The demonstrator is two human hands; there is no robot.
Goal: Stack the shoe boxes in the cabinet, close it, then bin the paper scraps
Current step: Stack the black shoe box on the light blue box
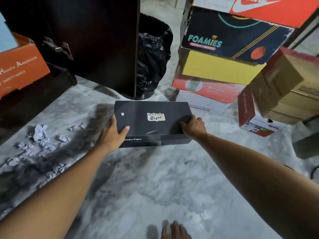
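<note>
Head camera view, looking down over both outstretched arms at a grey marbled floor (pixel 155 187). At the far left stands a dark wooden cabinet (pixel 57 94), its door (pixel 103 40) swung open; an orange shoe box (pixel 20 66) already sits on its low shelf. Just behind the door's edge is a round bin lined with a black plastic bag (pixel 153 56); what it holds cannot be seen.

Both hands grip a black Onitsuka Tiger shoe box (pixel 151 121) with its lid on, held level above the floor at the centre. The left hand (pixel 112 133) clasps its left end, thumb on the lid; the right hand (pixel 193 126) clasps its right end, fingers curled over the edge.

To the right rises a leaning stack of shoe boxes: a red Nike box (pixel 276 9) on top, a dark Foamies Skechers box (pixel 233 37), a yellow box (pixel 219 68), a red box (pixel 207 88) and a white Skechers Performance box (pixel 203 106). Further right are brown cardboard boxes (pixel 284 87) and a small red box (pixel 253 121). Crumpled paper scraps (pixel 41 131) lie scattered on the floor at the left, below the cabinet. A bare foot (pixel 174 230) shows at the bottom edge.
</note>
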